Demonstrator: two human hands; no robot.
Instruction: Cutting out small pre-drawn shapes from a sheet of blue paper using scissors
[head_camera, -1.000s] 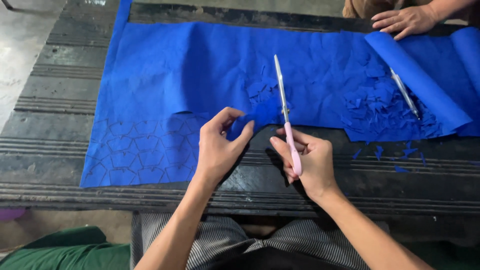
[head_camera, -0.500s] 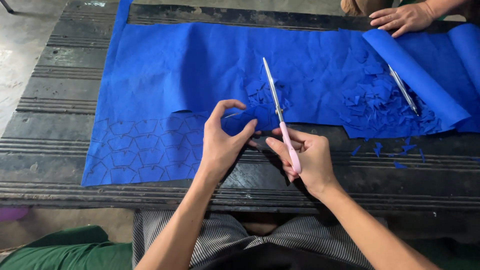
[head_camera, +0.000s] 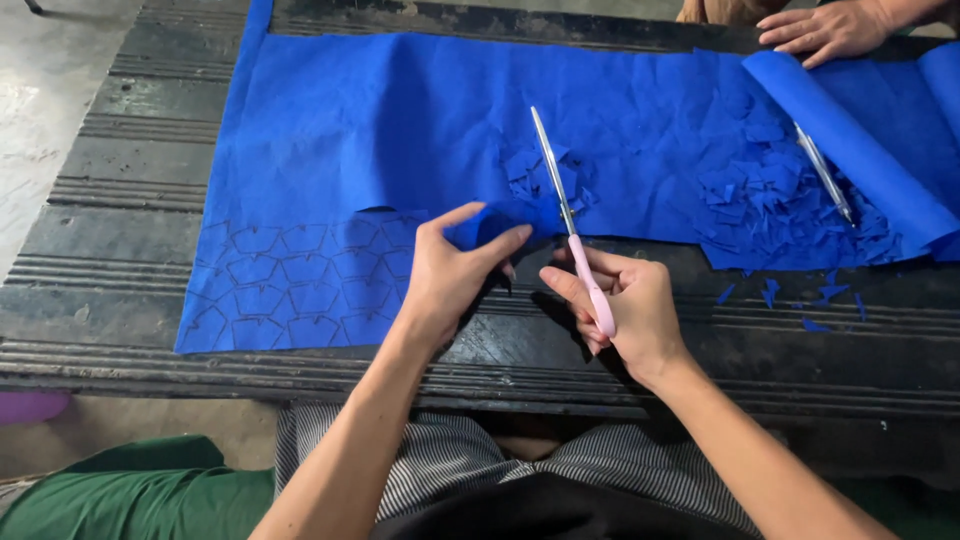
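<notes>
A long sheet of blue fabric (head_camera: 400, 130) lies across a dark ridged table (head_camera: 100, 250). Its near left part is marked with drawn outline shapes. My left hand (head_camera: 450, 275) pinches a folded edge of the blue fabric between thumb and fingers. My right hand (head_camera: 625, 310) grips pink-handled scissors (head_camera: 570, 225), whose metal blades point away from me over the cloth beside my left hand. Small cut blue pieces (head_camera: 545, 170) lie around the blades.
Another person's hand (head_camera: 825, 30) rests on the table's far right edge, next to a rolled part of the fabric (head_camera: 850, 150). A second pair of scissors (head_camera: 825, 170) lies among a heap of blue scraps (head_camera: 770, 200). Loose scraps dot the table's front right.
My left hand has gathered and lifted the fabric edge higher. The scissors have swung so that their blades lean left, closer to the held fold.
</notes>
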